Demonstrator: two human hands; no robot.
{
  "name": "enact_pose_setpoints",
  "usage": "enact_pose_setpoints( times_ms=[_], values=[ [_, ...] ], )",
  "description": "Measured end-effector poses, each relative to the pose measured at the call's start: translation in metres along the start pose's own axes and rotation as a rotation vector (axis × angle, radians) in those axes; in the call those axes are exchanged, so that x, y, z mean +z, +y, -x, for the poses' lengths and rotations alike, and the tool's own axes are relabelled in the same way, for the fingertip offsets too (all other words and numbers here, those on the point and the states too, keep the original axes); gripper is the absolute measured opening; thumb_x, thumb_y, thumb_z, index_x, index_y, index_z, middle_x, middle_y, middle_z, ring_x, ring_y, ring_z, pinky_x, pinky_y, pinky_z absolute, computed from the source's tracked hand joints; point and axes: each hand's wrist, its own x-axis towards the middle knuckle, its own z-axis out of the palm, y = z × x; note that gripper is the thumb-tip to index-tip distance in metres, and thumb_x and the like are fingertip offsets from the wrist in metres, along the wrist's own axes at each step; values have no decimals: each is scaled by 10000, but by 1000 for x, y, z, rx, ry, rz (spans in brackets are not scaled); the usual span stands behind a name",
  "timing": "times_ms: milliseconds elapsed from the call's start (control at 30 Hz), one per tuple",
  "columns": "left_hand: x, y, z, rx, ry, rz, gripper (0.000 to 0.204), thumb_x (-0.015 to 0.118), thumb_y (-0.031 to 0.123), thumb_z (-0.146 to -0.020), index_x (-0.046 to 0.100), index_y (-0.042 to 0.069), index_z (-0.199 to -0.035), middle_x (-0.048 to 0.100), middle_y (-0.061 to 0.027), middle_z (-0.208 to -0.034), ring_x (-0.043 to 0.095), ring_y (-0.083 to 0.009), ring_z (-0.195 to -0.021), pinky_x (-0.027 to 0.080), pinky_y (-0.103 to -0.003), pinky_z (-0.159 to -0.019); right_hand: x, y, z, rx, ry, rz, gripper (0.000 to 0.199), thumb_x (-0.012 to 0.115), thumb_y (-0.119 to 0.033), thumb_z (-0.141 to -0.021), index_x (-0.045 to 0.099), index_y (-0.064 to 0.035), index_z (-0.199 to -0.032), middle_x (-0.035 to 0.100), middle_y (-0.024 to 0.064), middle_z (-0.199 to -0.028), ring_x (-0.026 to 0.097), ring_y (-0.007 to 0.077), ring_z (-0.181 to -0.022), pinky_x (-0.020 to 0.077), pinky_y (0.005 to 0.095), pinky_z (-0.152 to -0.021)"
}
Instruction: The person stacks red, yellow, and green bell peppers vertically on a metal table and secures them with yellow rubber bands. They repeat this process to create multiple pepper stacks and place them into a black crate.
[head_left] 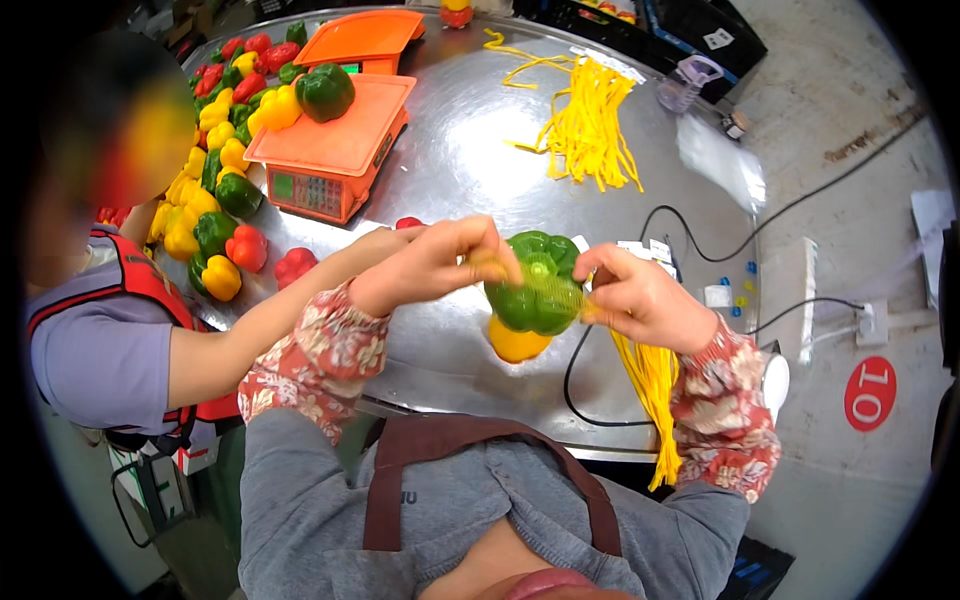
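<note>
In front of me a green bell pepper (548,260) rests on top of a yellow bell pepper (517,343) on the metal table. Fine yellow netting (541,302) shows across the green pepper's near side. At its left, my left hand (440,268) is closed, thumb and finger pinching a bit of the yellow net. My right hand (645,303) pinches the net's other side, against the pepper's right flank. Below that wrist, a bundle of yellow net bags (650,385) hangs over the table's front edge.
At left a co-worker's forearm (290,305) reaches behind my left hand. Orange scales (335,150) hold peppers, beside a pile of red, yellow and green ones (190,215). More yellow nets (590,125) lie at the back; a black cable (572,375) crosses the table's right side.
</note>
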Motion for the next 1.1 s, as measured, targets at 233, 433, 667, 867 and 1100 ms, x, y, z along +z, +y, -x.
enact_pose_setpoints(
  times_ms=[233,433,667,867,1100],
  values=[
    [27,70,8,343,-356,-520,180,665,82,-713,493,50,-752,532,-66,-704,521,-264,-686,412,-363,-640,-14,-75,30,-75,-67,633,63,612,-35,-635,582,-60,-685,590,35,-779,529,204,-777,389,327,-702],
    [53,80,38,369,-690,-929,129,592,90,-711,468,60,-727,494,-63,-694,512,-250,-688,421,-341,-652,23,-82,53,72,-296,841,142,649,-219,-699,570,-102,-679,562,13,-667,525,194,-760,359,321,-721],
    [78,95,50,525,-579,-1240,69,534,92,-680,468,73,-687,496,-49,-646,525,-219,-671,423,-313,-668,34,-114,65,-11,-65,1106,56,545,-140,-650,577,-95,-642,508,34,-700,482,187,-757,359,313,-732],
    [58,92,42,424,-482,-1073,235,592,249,-786,489,60,-692,503,-77,-700,526,-267,-709,418,-355,-661,37,-123,70,-52,60,700,90,559,-108,-693,577,-26,-728,567,76,-789,532,250,-846,417,361,-730],
    [68,90,41,575,-252,-1019,218,595,240,-783,493,59,-717,500,-77,-715,517,-263,-705,418,-355,-648,28,-122,69,144,76,315,98,644,-67,-730,589,13,-744,576,126,-808,555,282,-764,464,340,-683]
  ],
)
